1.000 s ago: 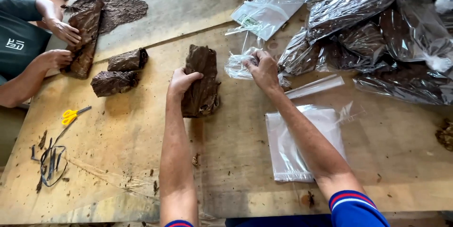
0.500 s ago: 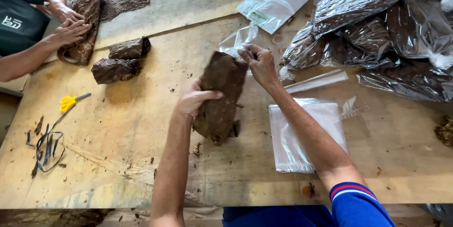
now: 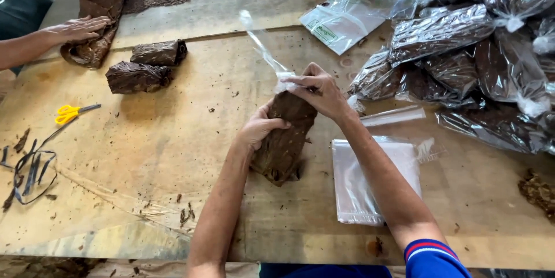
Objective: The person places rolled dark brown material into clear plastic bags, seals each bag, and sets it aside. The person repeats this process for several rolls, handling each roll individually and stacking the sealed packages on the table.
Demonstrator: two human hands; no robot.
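worn plywood table point(image 3: 173, 139), crumb-strewn | left hand point(image 3: 261, 130) grips leaf bundle point(image 3: 286, 139) | right hand point(image 3: 321, 90) pinches clear bag point(image 3: 263, 47)

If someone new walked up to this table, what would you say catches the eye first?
First, at the middle of the wooden table, the left hand and right hand grip a dark brown bundle of leaves, with a clear plastic bag at its top end. Next, the shiny heap of filled bags at the far right. The yellow scissors stand out at the left.
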